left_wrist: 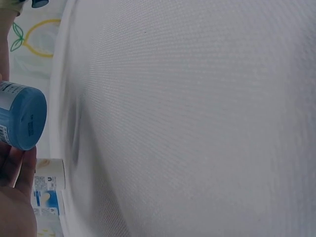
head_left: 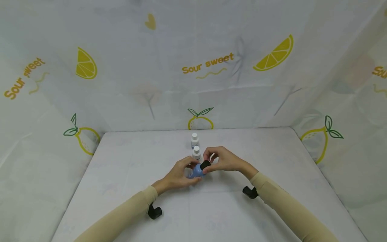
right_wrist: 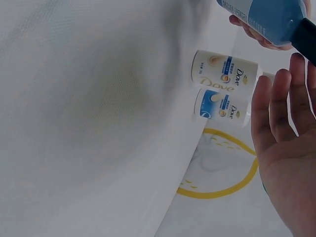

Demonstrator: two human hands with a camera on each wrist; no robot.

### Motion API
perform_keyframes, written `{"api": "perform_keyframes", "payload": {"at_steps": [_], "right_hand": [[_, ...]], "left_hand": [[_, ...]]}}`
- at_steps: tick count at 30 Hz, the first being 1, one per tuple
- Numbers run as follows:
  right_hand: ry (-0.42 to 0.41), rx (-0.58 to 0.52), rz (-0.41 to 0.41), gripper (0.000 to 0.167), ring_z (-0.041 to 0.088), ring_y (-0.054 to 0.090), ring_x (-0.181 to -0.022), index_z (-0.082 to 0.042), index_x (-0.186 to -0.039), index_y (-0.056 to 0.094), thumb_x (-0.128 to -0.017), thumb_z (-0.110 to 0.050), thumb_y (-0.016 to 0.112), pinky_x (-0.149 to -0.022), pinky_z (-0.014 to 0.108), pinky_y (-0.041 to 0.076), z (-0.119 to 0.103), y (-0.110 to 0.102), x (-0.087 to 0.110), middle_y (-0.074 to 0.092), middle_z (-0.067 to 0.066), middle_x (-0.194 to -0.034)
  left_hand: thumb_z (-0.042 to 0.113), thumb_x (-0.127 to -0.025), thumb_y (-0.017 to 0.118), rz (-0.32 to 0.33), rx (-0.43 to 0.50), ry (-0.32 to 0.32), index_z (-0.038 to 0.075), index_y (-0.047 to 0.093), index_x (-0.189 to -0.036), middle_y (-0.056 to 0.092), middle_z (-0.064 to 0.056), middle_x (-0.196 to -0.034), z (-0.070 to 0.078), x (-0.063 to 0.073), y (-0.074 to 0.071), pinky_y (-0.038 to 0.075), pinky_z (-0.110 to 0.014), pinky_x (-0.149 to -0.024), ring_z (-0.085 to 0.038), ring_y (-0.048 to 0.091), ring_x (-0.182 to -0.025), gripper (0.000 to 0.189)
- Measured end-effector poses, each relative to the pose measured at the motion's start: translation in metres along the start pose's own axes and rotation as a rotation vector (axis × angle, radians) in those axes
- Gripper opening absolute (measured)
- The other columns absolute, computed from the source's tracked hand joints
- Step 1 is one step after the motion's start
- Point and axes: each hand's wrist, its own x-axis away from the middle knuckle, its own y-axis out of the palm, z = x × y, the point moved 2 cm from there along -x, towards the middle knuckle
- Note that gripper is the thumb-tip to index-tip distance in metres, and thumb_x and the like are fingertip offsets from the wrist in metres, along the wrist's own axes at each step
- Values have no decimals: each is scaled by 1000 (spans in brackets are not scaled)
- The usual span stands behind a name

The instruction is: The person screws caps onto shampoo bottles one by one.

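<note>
My left hand (head_left: 179, 172) grips a blue bottle (head_left: 196, 172), thumb along its near side and fingers curled at the far side. The bottle is tilted, and its black cap (head_left: 205, 164) points up and to the right. At that cap, my right hand (head_left: 226, 159) pinches with thumb and forefinger. The left wrist view shows the blue bottle's base (left_wrist: 32, 118) and part of its label, raised over the table. In the right wrist view the black cap (right_wrist: 305, 40) lies close to the right fingertips (right_wrist: 297, 61).
Two white Dove bottles stand just beyond the hands, the nearer one (head_left: 196, 153) in front of the farther one (head_left: 194, 139). A white cloth covers the table (head_left: 136, 151). Lemon-printed sheets (head_left: 169, 101) hang behind it and at both sides.
</note>
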Motion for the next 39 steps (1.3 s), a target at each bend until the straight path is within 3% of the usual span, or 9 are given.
{"api": "perform_keyframes", "payload": {"at_steps": [8, 16, 26, 33, 39], "right_hand": [[1, -2, -24, 41, 12, 66, -104, -14, -115, 73, -83, -22, 96, -91, 40, 64, -1, -3, 0, 74, -2, -110], [-8, -20, -47, 40, 13, 67, -108, -16, -119, 73, -86, -21, 94, -93, 40, 64, -2, -2, 0, 75, 1, -117], [-101, -55, -117, 44, 12, 71, -117, -14, -131, 76, -90, -18, 90, -96, 39, 65, 0, -3, 1, 78, 7, -131], [-129, -46, -167, 37, 10, 72, -121, -13, -130, 77, -94, -6, 84, -100, 46, 64, -1, -6, 2, 79, 7, -131], [-103, -19, -172, 33, 6, 71, -120, -14, -126, 80, -95, -2, 81, -101, 43, 63, -3, -8, 3, 81, 5, -128]], "left_hand": [[12, -86, 89, 7, 3, -11, 4, 68, -126, 70, -8, -112, -3, 0, -1, 65, -29, -93, -11, 66, -102, 46], [13, -86, 90, 11, 8, -13, 4, 68, -126, 71, -9, -112, -2, 1, -1, 66, -30, -92, -13, 67, -100, 46], [12, -87, 89, 3, 8, -10, 3, 68, -129, 72, -9, -115, -6, 3, 0, 66, -29, -93, -14, 68, -102, 48], [11, -87, 89, 2, 13, -3, 6, 68, -131, 72, -8, -116, -6, 4, 0, 66, -29, -92, -14, 69, -102, 49], [11, -86, 89, -11, 14, -6, 6, 67, -132, 72, -9, -120, -5, 4, 1, 66, -29, -94, -13, 69, -105, 51]]}}
